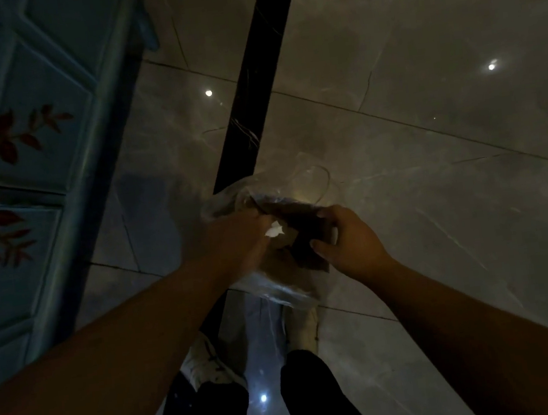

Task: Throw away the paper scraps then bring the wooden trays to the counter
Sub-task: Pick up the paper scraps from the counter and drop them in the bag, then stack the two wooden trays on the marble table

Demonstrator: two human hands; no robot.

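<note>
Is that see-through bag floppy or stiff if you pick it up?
Probably floppy: the bag looks like thin clear film that wrinkles and sags below the left hand and right hand. Likely light too, since the fingers just pinch it. It may be slippery, as it shines.

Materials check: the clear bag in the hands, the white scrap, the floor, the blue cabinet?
Clear crinkled bag: thin plastic film, glossy, see-through, with wrinkle highlights. Small white scrap: likely paper, matte, with ragged edges. Grey floor: polished stone or marble-look tile, with grout lines, veining and mirrored lamp spots. Blue panelled cabinet: probably painted wood with a red leaf motif; too dim to be sure.
</note>
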